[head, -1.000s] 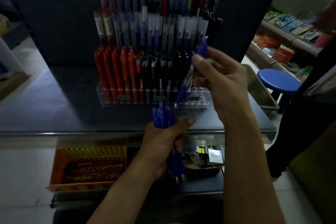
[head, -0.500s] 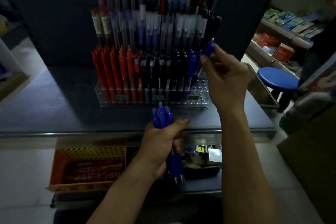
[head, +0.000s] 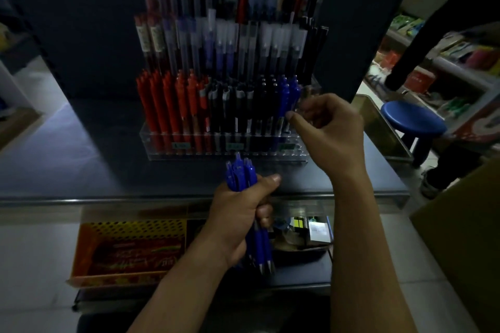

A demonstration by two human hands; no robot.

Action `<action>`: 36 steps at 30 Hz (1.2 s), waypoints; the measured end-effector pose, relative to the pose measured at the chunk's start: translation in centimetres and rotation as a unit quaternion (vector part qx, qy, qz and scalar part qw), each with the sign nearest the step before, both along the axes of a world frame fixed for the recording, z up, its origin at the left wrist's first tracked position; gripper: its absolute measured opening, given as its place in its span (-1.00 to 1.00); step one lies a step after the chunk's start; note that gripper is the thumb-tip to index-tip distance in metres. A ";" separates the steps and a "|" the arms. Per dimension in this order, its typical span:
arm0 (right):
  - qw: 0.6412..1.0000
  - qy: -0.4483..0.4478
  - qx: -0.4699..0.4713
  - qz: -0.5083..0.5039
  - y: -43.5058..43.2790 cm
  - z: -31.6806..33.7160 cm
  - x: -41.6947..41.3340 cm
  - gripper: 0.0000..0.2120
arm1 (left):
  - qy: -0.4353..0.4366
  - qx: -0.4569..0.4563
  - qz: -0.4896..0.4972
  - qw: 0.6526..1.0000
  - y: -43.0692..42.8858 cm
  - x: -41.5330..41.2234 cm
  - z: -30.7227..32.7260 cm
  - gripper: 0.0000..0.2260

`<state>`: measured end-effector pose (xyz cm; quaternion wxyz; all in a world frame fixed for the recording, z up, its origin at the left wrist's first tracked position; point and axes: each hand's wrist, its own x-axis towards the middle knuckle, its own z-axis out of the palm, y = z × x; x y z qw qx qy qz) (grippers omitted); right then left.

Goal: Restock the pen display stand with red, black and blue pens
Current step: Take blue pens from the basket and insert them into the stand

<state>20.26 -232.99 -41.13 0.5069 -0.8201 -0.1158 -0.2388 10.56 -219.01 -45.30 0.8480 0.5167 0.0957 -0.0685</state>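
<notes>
A clear acrylic pen stand (head: 216,149) sits on the dark counter. Its front row holds red pens (head: 167,105) on the left, black pens (head: 243,108) in the middle and a few blue pens (head: 284,94) at the right. My right hand (head: 332,127) is at the row's right end, thumb and curled fingers pinching the barrel of the outermost blue pen (head: 294,94), which stands upright in its slot. My left hand (head: 240,213) grips a bundle of blue pens (head: 240,173) upright at the counter's front edge, tips pointing down.
Higher tiers of the stand hold more capped pens (head: 230,40). Under the counter are an orange basket (head: 130,249) and small boxes (head: 311,227). On the right are a blue stool (head: 411,119), stocked shelves (head: 460,51), another person's dark sleeve (head: 433,35) and a brown box (head: 460,238).
My right hand carried one blue pen from above the bundle to the row's right end and lowered it into a slot. My left hand stayed put with the bundle.
</notes>
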 end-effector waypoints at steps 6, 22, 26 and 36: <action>0.935 0.215 -0.118 0.256 0.2 1.9 -2.1 -0.80 | -0.023 0.026 0.004 0.999 -0.2 0.0 -0.1 -0.78; 0.897 0.285 -0.147 0.304 1.1 2.4 -2.8 -0.72 | -0.040 0.032 0.014 0.999 -0.3 0.2 -0.5 -0.89; 0.908 0.256 -0.122 0.308 0.9 2.4 -2.7 -0.85 | -0.047 0.028 0.020 0.998 -0.3 0.2 -0.4 -0.92; 0.960 0.117 0.143 0.212 0.5 2.5 -2.1 -0.90 | -0.024 0.016 0.003 1.000 -0.9 -0.2 -0.5 -0.66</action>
